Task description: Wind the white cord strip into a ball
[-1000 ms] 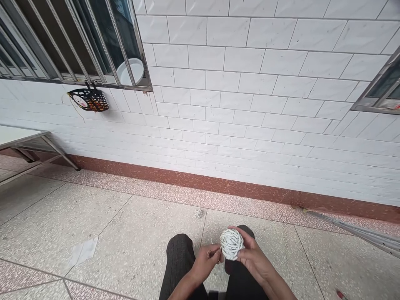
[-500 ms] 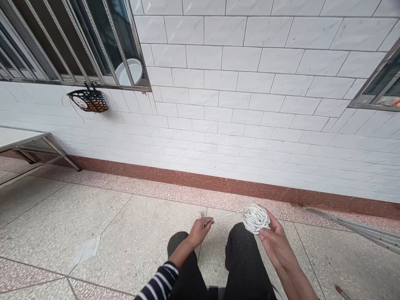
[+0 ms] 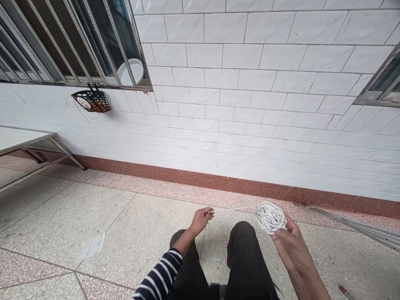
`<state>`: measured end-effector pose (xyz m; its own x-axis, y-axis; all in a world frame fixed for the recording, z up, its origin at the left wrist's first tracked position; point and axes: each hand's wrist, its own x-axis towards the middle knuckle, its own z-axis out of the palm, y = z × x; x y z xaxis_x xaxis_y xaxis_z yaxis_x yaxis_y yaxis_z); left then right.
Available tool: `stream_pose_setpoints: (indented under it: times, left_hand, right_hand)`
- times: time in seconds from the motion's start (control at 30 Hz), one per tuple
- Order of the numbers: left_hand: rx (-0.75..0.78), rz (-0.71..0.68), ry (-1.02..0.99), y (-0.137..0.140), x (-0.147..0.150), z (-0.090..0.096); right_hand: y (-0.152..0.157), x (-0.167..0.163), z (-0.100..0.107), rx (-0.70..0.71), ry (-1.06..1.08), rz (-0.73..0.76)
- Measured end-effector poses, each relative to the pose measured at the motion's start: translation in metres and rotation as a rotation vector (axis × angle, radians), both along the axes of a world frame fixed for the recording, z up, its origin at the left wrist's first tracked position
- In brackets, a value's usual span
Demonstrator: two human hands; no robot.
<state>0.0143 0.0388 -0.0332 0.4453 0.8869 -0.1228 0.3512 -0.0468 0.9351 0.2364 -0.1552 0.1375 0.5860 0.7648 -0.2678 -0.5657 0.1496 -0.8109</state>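
A ball of white yarn with dark flecks (image 3: 270,218) is gripped by my right hand (image 3: 292,239), fingers behind it and thumb on its lower front edge. From the ball a thin strand of yarn (image 3: 236,208) runs left, nearly straight, to my left hand (image 3: 201,221). The fingers of my left hand are pinched on that strand, above my left knee. Both hands are over my lap, well apart, with the ball beyond my right knee.
A white bench or table (image 3: 26,139) with metal legs stands at the left. A black basket (image 3: 93,101) hangs from the window bars. Metal poles (image 3: 353,227) lie at the right by the wall. On the floor are a pale sheet (image 3: 91,247) and a red-tipped stick (image 3: 345,292).
My right hand has moved right with the yarn ball, and the ball has turned. My left hand has risen slightly. The strand between them is longer.
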Motion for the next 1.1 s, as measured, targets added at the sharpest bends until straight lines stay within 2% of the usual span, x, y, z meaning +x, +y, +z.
stream_pose_setpoints:
  times: [0.1, 0.27, 0.33, 0.4, 0.47, 0.53, 0.63, 0.73, 0.83, 0.93, 1.1]
  left_hand:
    - [0.039, 0.006, 0.061, 0.0, -0.008, 0.002]
    - [0.225, -0.018, 0.275, 0.008, -0.03, 0.007]
    - [0.234, -0.025, 0.311, 0.011, -0.036, 0.004]
    - [0.233, -0.012, 0.33, 0.01, -0.035, 0.002]
    - [0.245, -0.007, 0.308, 0.003, -0.024, 0.004]
    - [0.257, -0.048, 0.21, -0.01, -0.005, 0.013]
    - [0.286, -0.125, -0.032, -0.04, 0.025, 0.041]
    - [0.302, -0.099, -0.174, -0.066, 0.039, 0.07]
    - [0.25, -0.072, -0.144, -0.077, 0.035, 0.083]
    - [0.219, -0.09, -0.075, -0.08, 0.024, 0.075]
    - [0.251, -0.039, 0.028, -0.086, 0.009, 0.043]
  right_hand:
    - [0.003, 0.001, 0.005, -0.013, 0.02, -0.039]
    - [0.002, 0.016, 0.01, 0.011, -0.026, -0.103]
    - [0.001, 0.018, 0.009, 0.017, -0.03, -0.123]
    - [0.003, 0.012, 0.005, 0.026, -0.036, -0.112]
    - [0.009, -0.001, 0.0, 0.04, -0.059, -0.03]
    - [0.019, -0.018, -0.006, 0.04, -0.102, 0.137]
    - [0.036, -0.041, -0.016, 0.031, -0.191, 0.348]
    - [0.044, -0.05, -0.022, 0.021, -0.232, 0.356]
    - [0.044, -0.052, -0.024, 0.027, -0.205, 0.337]
    - [0.04, -0.054, -0.026, 0.024, -0.115, 0.347]
    - [0.038, -0.045, -0.02, 0.037, -0.06, 0.301]
